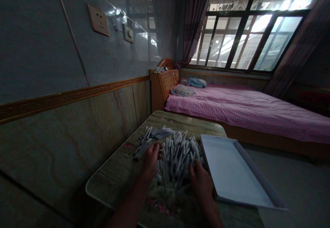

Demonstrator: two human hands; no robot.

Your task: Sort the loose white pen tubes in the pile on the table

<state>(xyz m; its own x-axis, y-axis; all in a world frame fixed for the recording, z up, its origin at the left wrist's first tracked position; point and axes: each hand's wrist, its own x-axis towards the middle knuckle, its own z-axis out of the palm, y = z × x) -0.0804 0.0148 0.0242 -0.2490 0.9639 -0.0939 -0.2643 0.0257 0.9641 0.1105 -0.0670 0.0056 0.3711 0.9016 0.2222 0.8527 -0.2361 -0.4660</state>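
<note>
Thin white pen-like tubes (177,159) lie in a loose, crisscrossed heap on the worktop, a folding table with a wood-grain top and rounded corners (180,122). Most point away from the person, and a few have dark tips. A smaller bundle of the tubes (160,133) lies more nearly parallel along the far side of the heap, and another short row (142,149) sits at its left edge.

The left grip (152,160) is curled down at the heap's left side, its fingers touching the tubes. It looks partly clenched, but the fingers hide whether any tube is held. The right grip (201,181) rests at the near right of the heap with the fingers extended, released and not closed on anything, the tubes lying against and just ahead of its fingertips. The heap lies between the two grips.

Just beside the right grip, a shallow white rectangular tray (232,173) sits at the worktop's right edge, with one end reaching out past the worktop. A glossy tiled wall (51,49) runs along the worktop's left side. Beyond the worktop stands a bed with a pink gingham sheet (244,109) and a wooden headboard (165,83), below a barred window (247,39).
</note>
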